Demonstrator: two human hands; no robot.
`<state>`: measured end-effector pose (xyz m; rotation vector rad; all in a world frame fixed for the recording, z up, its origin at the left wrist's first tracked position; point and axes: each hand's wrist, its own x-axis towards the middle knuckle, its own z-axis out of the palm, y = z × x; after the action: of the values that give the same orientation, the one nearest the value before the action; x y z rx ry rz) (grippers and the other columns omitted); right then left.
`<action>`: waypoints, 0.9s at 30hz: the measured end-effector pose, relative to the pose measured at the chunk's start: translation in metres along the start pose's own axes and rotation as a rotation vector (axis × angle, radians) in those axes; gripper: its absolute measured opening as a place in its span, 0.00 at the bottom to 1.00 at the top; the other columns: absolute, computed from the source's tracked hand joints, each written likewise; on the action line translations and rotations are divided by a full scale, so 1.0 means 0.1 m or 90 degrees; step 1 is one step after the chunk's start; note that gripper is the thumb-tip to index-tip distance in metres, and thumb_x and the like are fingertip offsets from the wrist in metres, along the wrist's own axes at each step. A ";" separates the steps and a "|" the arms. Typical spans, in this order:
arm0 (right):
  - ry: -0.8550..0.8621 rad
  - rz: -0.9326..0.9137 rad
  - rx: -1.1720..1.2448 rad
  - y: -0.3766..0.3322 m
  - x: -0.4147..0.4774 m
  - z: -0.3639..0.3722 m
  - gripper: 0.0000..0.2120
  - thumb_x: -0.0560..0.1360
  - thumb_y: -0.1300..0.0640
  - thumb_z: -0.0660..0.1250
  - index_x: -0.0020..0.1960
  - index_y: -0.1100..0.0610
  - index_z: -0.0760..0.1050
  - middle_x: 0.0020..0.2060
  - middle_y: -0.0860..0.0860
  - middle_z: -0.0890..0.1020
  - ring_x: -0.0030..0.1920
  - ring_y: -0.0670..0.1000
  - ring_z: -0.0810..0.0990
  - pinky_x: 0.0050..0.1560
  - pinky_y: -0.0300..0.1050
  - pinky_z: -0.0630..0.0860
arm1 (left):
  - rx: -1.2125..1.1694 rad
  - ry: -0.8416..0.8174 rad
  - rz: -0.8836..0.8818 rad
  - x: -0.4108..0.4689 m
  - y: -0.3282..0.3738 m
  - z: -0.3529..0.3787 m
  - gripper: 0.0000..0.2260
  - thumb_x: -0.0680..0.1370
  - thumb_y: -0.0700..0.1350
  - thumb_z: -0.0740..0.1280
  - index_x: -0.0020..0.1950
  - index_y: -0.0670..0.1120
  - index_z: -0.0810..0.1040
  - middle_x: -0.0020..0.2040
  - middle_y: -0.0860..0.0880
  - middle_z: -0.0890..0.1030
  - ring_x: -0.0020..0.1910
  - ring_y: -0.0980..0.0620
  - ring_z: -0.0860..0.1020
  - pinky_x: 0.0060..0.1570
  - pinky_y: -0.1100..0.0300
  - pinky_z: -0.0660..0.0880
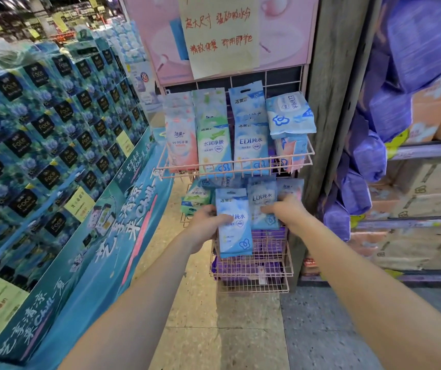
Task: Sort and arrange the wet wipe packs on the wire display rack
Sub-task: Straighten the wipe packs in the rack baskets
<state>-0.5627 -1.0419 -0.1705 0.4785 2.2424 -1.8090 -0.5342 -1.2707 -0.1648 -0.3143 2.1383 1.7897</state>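
Note:
A pink wire display rack (pixel 236 166) has several basket tiers. Its top basket holds upright wet wipe packs: a pink pack (pixel 180 140), a green pack (pixel 212 134) and blue packs (pixel 251 129), with another blue pack (pixel 290 116) lying tilted on the right. At the middle tier my left hand (pixel 206 225) grips a tall blue wipe pack (pixel 234 222) by its left edge. My right hand (pixel 284 212) rests its fingers on a second blue pack (pixel 263 206) standing beside it. A green pack (pixel 195 198) lies at the tier's left.
Stacked teal tissue boxes (pixel 53 145) form a wall on the left. A pink sign with a handwritten paper (pixel 222 33) tops the rack. Purple packs (pixel 368 156) hang on the right beside shelves of cartons. Lower baskets (pixel 254 268) hold purple packs. Speckled floor lies below.

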 end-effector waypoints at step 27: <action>0.061 -0.294 -0.073 -1.06 -1.35 -0.22 0.25 0.74 0.69 0.72 0.64 0.49 0.71 0.51 0.58 0.85 0.45 0.49 0.85 0.51 0.49 0.83 | -0.001 -0.144 0.256 -0.38 1.10 -0.79 0.13 0.76 0.37 0.73 0.58 0.48 0.80 0.51 0.49 0.87 0.51 0.46 0.86 0.47 0.53 0.83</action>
<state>-0.4786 -1.0560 -0.0206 0.0201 2.6745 -1.8689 -0.5495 -1.3294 -0.0376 0.3278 2.1439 1.9231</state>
